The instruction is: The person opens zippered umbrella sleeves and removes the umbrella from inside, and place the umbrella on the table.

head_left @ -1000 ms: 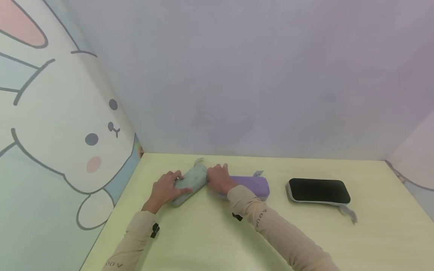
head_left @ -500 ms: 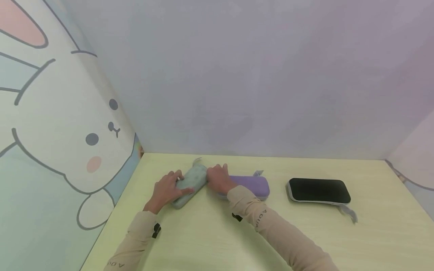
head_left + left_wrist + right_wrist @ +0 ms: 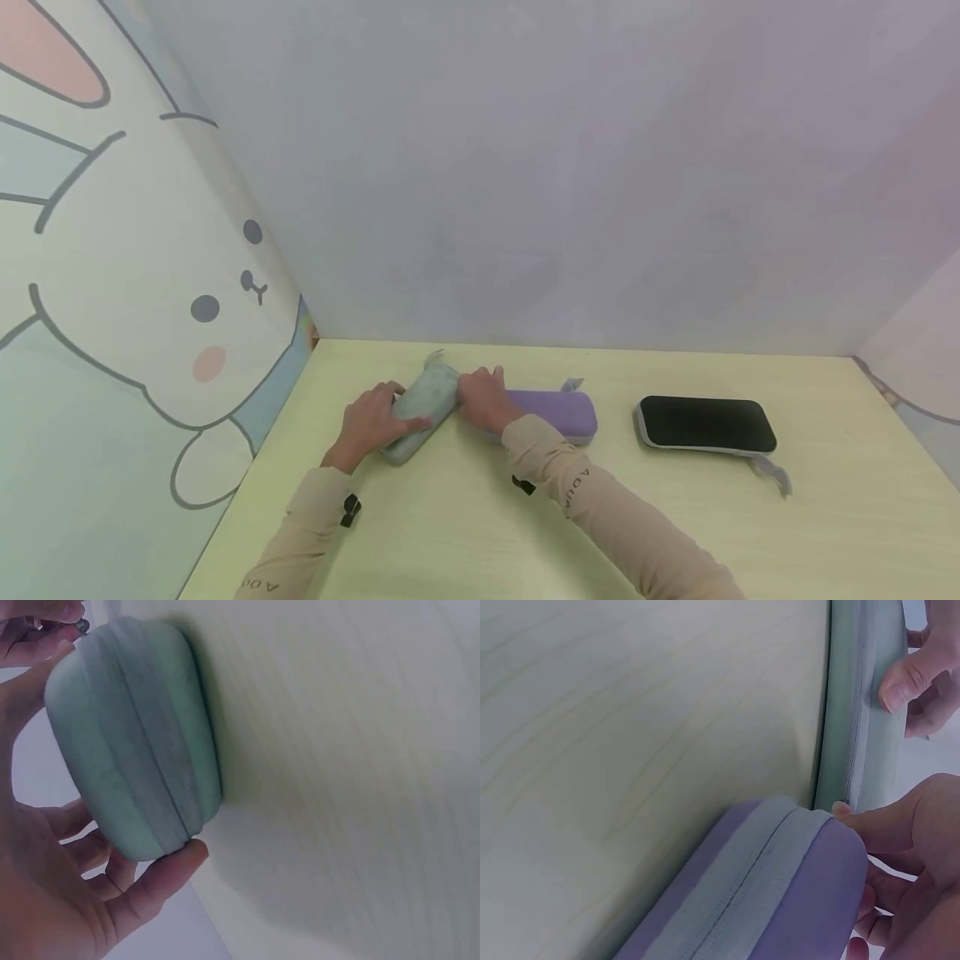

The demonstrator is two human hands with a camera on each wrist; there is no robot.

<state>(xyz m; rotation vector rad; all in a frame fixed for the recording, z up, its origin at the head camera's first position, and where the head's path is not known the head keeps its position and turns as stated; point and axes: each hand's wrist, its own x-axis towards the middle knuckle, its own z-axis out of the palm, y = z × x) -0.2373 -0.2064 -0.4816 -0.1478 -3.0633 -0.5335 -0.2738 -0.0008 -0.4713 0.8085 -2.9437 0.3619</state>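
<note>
A pale green zippered pencil case (image 3: 433, 390) lies at a slant on the table's left half. My left hand (image 3: 369, 423) grips it across its width, the thumb on the near side and the fingers on the far side. At the case's far right end, my right hand (image 3: 483, 398) pinches a small metal zipper pull (image 3: 82, 627), seen in the left wrist view. The zipper seam (image 3: 859, 697) looks closed along the side that shows. Just right of it, a purple pencil case (image 3: 558, 410) lies partly hidden behind my right hand, its end close to the green case.
A black-topped pencil case (image 3: 705, 422) with a grey strap (image 3: 771, 472) lies on the right of the pale yellow table (image 3: 420, 533). A grey wall (image 3: 570, 208) stands behind the table, and a rabbit-printed panel (image 3: 142, 275) stands at the left.
The green case has turned slightly, its near end shifting a little right and towards me. My left hand has shifted slightly right with it. My right hand stays nearly in place.
</note>
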